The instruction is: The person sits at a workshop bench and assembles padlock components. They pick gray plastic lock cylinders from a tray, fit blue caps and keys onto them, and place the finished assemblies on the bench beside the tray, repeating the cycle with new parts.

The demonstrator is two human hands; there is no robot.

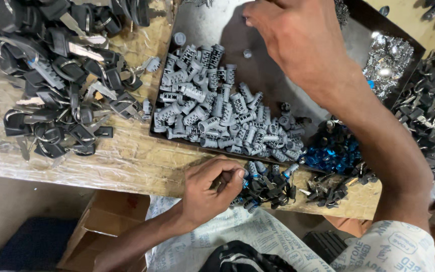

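Hands: two, both yours.
Left hand (210, 189): your fingers are pinched together on a small dark metal part (219, 180), mostly hidden by them, at the table's near edge.
Right hand (298, 43): it reaches over the dark flat tray (202, 22); whether your fingertips are apart or together, I cannot tell.
Grey ribbed metal cylinders (222, 118): one heap, too many to count, lying on the tray.
Black-headed keys (61, 75): one large pile, left.
Blue shiny pieces (336, 151): one cluster, right of your pinch.

White printed sleeve (393, 247) (blue lettering), bare forearms
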